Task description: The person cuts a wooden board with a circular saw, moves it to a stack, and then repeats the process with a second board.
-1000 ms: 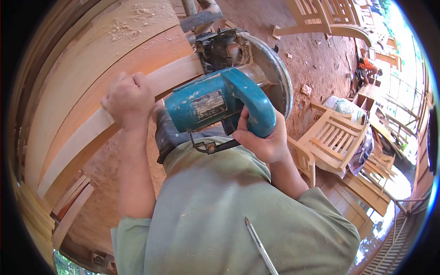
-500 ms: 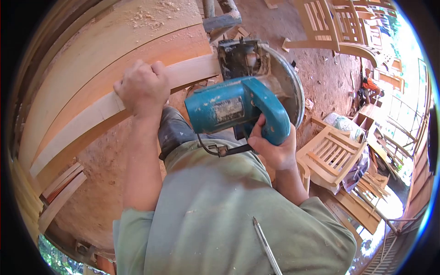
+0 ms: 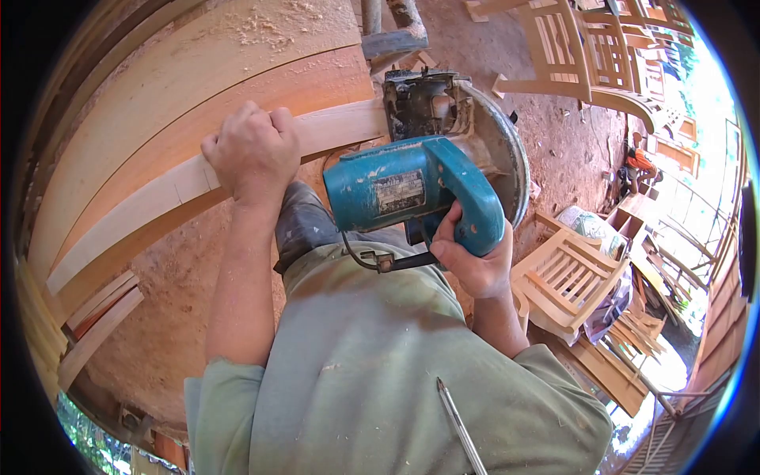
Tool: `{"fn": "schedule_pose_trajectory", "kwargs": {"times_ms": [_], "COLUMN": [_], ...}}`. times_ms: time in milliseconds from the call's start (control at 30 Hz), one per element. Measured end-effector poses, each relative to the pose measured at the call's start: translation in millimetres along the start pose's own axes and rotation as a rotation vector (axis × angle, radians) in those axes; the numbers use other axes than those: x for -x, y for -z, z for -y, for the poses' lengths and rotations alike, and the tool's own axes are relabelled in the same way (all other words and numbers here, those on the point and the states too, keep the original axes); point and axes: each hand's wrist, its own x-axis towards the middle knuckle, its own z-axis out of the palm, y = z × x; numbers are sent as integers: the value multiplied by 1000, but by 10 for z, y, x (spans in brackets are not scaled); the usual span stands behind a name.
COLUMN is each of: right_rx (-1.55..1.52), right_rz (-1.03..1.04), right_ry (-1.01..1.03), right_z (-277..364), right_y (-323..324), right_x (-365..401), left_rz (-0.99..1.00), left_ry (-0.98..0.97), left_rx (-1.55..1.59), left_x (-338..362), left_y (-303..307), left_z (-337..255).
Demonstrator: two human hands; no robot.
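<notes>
My right hand (image 3: pixel 477 261) is wrapped around the rear handle of a teal circular saw (image 3: pixel 376 190), whose round guard faces away to the right. The saw's dusty base sits against the right end of a pale wooden board (image 3: pixel 336 127). My left hand (image 3: pixel 252 150) is closed over the top of this board, left of the saw, knuckles up. A pencil line crosses the board beside that hand. The blade and my left fingertips are hidden. A black cord (image 3: pixel 408 261) runs from the saw's back near my shirt.
Wide planks (image 3: pixel 198 71) with sawdust lie beyond the board. Slatted wooden chairs (image 3: pixel 566 281) and stacked chair frames (image 3: pixel 558 47) stand on the right. Another person in orange (image 3: pixel 640 165) is farther off. A pen (image 3: pixel 459 423) lies against my shirt. Wood offcuts (image 3: pixel 103 321) lean at left.
The view has shifted slightly, so the saw and my hands appear a little farther right. Both hands keep their grips, and the saw stays at the board's end.
</notes>
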Motion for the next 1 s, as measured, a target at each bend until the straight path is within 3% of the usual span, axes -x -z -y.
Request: {"fn": "schedule_pose_trajectory", "kwargs": {"times_ms": [1000], "right_rx": [-8], "right_rz": [35], "right_ry": [27], "right_z": [-21], "right_y": [56], "right_x": [-31], "left_rz": [6], "left_ry": [-16], "left_rx": [-23], "left_x": [6], "left_y": [7], "left_z": [-17]}}
